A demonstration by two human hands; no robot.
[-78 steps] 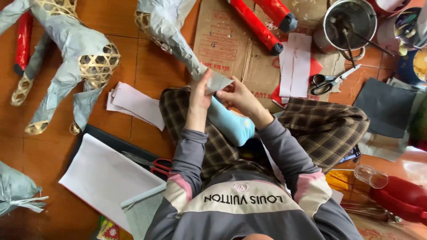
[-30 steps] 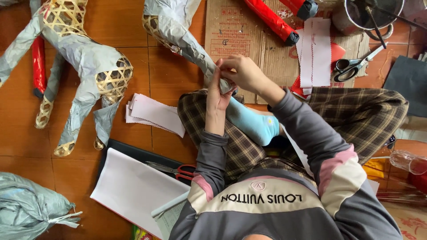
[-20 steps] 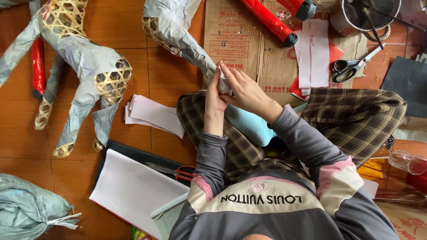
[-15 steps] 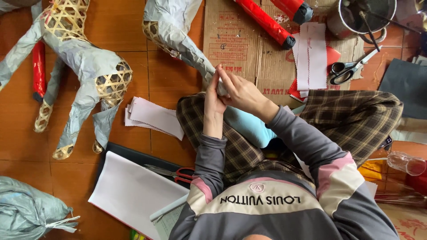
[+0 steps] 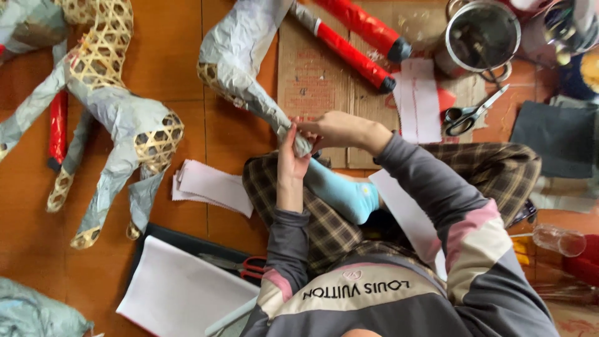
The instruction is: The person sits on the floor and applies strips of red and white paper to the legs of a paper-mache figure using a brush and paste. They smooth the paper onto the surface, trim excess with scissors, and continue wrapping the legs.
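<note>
I sit cross-legged on the floor and hold the thin end of a paper-covered bamboo frame piece (image 5: 240,68). My left hand (image 5: 291,157) grips that tip from below. My right hand (image 5: 335,128) presses paper onto the same tip from the right, fingers closed around it. The piece is grey-white paper over woven bamboo and runs up and to the left from my hands. A light-blue sock (image 5: 340,191) on my foot lies just under the hands.
A larger paper-covered bamboo figure (image 5: 109,118) lies at left. Cut paper sheets (image 5: 209,185) and a big white sheet (image 5: 181,293) with red-handled scissors (image 5: 246,267) are near my left knee. Cardboard (image 5: 315,81), red rolls (image 5: 355,40), black-handled scissors (image 5: 471,113) and a metal pot (image 5: 480,39) sit ahead.
Both hands stay on the tip of the frame piece. My right hand has slid along it and flattened the paper; the view has shifted slightly.
</note>
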